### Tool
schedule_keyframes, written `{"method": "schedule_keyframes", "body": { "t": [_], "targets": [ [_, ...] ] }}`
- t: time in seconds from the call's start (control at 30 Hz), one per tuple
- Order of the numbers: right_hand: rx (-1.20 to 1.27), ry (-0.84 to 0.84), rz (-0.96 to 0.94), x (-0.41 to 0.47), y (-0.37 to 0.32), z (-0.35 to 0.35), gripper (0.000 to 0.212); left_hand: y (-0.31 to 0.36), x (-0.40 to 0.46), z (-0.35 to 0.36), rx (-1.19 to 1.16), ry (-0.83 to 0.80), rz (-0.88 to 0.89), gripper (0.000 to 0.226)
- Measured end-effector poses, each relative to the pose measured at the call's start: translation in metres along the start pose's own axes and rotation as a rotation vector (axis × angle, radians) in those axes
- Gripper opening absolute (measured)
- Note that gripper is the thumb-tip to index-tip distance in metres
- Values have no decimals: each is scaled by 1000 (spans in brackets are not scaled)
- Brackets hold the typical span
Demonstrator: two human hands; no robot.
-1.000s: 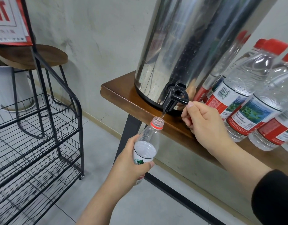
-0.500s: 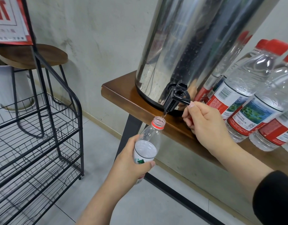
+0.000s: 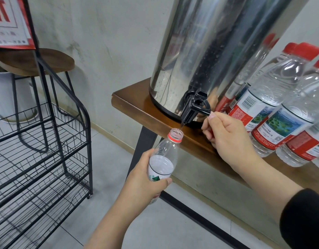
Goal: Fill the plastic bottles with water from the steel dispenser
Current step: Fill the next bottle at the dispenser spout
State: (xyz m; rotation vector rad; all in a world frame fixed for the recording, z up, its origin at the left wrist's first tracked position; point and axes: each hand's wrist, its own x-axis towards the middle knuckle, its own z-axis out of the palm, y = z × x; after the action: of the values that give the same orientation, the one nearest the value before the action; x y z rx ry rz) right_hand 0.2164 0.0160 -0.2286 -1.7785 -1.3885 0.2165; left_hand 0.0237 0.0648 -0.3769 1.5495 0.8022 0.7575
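Note:
A tall steel dispenser (image 3: 200,51) stands on the wooden shelf (image 3: 135,105), its black tap (image 3: 194,106) jutting over the front edge. My left hand (image 3: 144,178) grips an uncapped plastic bottle (image 3: 165,153) with a red neck ring, its mouth right under the spout. A thin stream of water falls into it, and the water level sits around the label's top. My right hand (image 3: 225,139) pinches the tap lever with thumb and curled fingers.
Several capped, filled bottles (image 3: 273,105) with red labels stand on the shelf to the right of the dispenser. A black wire rack (image 3: 43,151) stands on the tiled floor at the left, with a wooden stool (image 3: 34,62) and a white pot behind it.
Both hands stay where they were. Water keeps running into the bottle and the level has risen only slightly.

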Motion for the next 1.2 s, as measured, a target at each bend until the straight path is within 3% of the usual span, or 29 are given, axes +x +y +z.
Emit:
{"method": "schedule_keyframes", "body": {
  "t": [1.2],
  "targets": [
    [-13,-18,1,-1,-3,-1,43,-4,1,2,15,1,1,75]
  ]
}}
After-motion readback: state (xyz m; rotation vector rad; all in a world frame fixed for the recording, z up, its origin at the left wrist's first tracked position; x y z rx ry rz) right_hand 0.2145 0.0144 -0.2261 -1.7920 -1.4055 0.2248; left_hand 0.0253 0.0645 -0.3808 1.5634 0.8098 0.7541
